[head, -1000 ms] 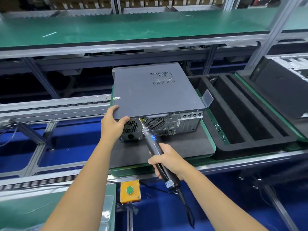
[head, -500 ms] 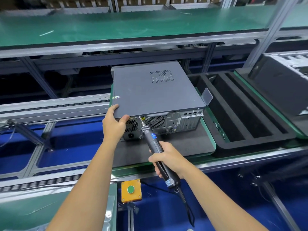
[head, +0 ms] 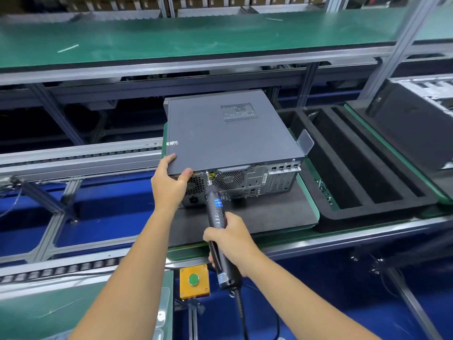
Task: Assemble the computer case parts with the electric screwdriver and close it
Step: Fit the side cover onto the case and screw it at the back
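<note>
A dark grey computer case [head: 220, 136] lies flat on a black foam pad [head: 269, 212], its rear panel with fans and ports facing me. My left hand [head: 169, 182] grips the case's near left corner, thumb under the lid's edge and fingers on top. My right hand [head: 230, 239] holds a black electric screwdriver [head: 217, 217] by its body. The bit tip touches the top edge of the rear panel, just right of my left thumb. The lid covers the whole case.
A black foam tray [head: 367, 182] with long slots sits to the right, and another dark case [head: 416, 123] lies beyond it. A yellow box with a green button [head: 194, 280] hangs below the conveyor edge. Roller rails [head: 73, 155] run to the left. A green shelf [head: 196, 38] spans above.
Both hands and the screwdriver keep their places against the case; only my head's view has shifted slightly.
</note>
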